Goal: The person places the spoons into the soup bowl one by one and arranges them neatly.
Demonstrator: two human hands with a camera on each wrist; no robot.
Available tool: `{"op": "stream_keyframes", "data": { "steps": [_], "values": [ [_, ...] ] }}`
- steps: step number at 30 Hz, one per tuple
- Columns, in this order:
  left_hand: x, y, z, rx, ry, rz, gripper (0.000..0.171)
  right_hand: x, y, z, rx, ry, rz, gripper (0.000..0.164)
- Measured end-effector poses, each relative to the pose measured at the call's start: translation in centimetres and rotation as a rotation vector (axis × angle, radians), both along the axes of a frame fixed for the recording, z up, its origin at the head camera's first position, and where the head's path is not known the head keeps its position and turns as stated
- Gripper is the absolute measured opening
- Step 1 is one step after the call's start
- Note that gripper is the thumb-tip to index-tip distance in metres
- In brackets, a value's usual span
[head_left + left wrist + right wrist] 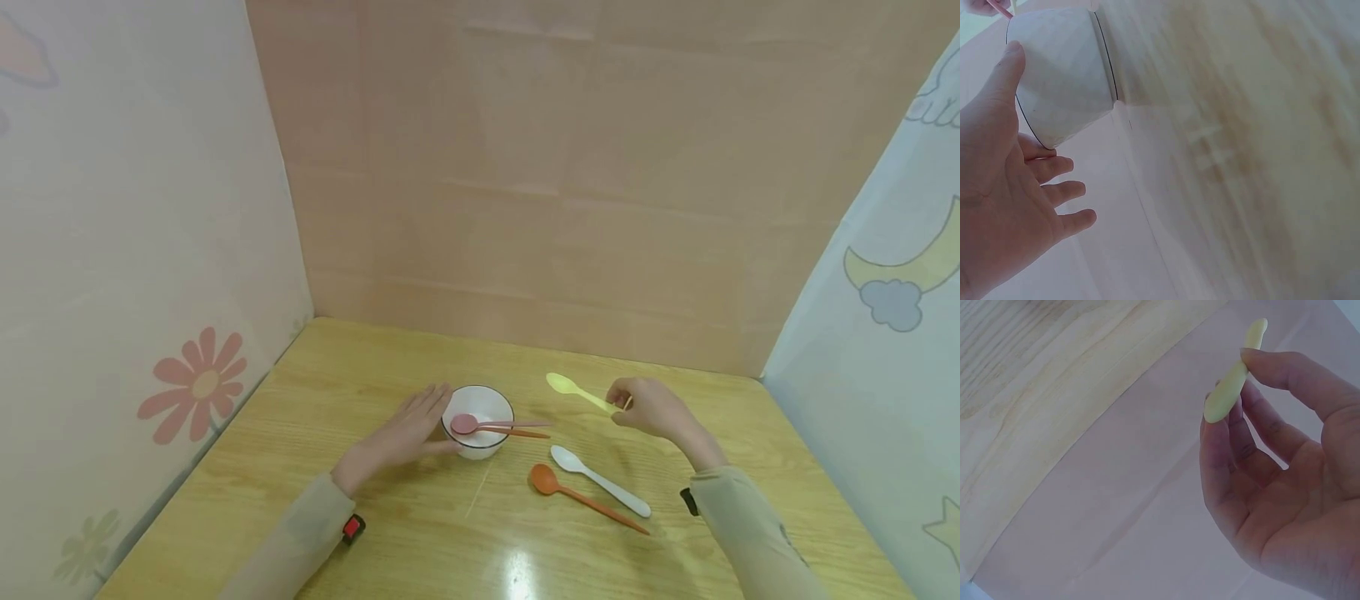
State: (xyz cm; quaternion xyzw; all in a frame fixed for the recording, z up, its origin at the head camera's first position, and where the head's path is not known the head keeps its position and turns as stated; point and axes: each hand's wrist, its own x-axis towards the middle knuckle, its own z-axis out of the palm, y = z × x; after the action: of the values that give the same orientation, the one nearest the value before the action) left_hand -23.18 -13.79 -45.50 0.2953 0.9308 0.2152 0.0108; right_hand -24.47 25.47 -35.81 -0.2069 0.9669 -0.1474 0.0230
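My left hand (408, 427) rests against the left side of a white bowl (1063, 69) with a dark rim. Its thumb lies along the bowl's front and the fingers reach straight toward the back. A pink spoon (465, 424) and an orange-handled utensil (525, 433) lean in the bowl, handles pointing right. Farther right, my right hand (651, 407) pinches a pale yellow spoon (1230, 390) by its handle between thumb and fingertips. The spoon's head points left toward the bowl.
In front of the yellow spoon, a white spoon (600, 479) and an orange spoon (585, 498) lie side by side on the wooden table (420, 533). Beige sheeting (525, 208) stands behind the table, with patterned walls at left and right.
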Motion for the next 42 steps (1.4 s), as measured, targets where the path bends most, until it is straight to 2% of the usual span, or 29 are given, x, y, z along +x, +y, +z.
{"op": "stream_keyframes", "data": {
  "steps": [16,42],
  "values": [
    [0.1,0.0,0.2,-0.009,-0.008,0.007,0.093,-0.6,-1.1,0.6,0.006,0.009,0.014,0.016],
    [0.1,0.0,0.3,-0.005,0.002,-0.005,0.09,-1.1,-3.8,1.7,0.029,0.026,0.085,0.015]
  ]
}}
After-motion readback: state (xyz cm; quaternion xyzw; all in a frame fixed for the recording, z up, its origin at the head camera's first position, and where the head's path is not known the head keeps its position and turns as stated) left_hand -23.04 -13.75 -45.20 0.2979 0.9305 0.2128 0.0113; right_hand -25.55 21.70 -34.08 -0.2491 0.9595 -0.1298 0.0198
